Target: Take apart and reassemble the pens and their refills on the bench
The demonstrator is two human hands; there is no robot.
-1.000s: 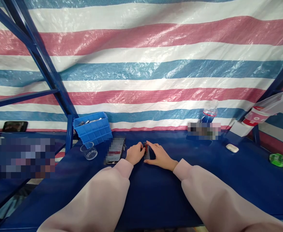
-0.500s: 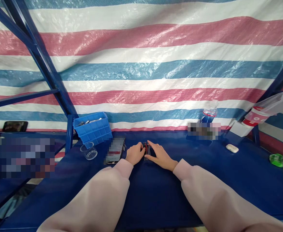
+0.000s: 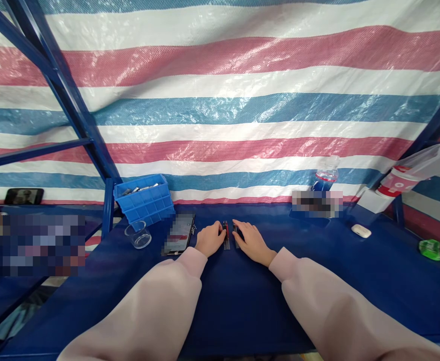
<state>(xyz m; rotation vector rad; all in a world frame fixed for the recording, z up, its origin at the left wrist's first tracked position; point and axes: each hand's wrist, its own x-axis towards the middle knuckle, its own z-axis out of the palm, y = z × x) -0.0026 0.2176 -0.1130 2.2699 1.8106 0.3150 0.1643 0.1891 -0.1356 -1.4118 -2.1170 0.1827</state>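
Near the middle of the blue table, my left hand (image 3: 210, 239) rests with curled fingers against a small bundle of thin black-and-red sticks (image 3: 226, 236). They look like slim pens or refills, too small to tell. My right hand (image 3: 254, 241) lies just to the right, its thumb and fingers closed around a few thin dark sticks (image 3: 236, 237). A narrow strip of bare table separates the two groups. Both groups lie lengthwise, pointing away from me. My left fingertips are partly hidden.
Left of my hands are a phone (image 3: 181, 233), a clear plastic cup (image 3: 139, 235) and a blue bin (image 3: 145, 200). Rightward stand a bottle (image 3: 325, 175), an earbud case (image 3: 361, 230), a green packet (image 3: 429, 249) and a red-and-white cup (image 3: 396, 181). A striped sheet (image 3: 242, 110) hangs behind.
My right hand has shifted slightly right with some dark sticks, splitting them from the black-and-red ones. The left hand stays put. Another person's hand has appeared at the far left.
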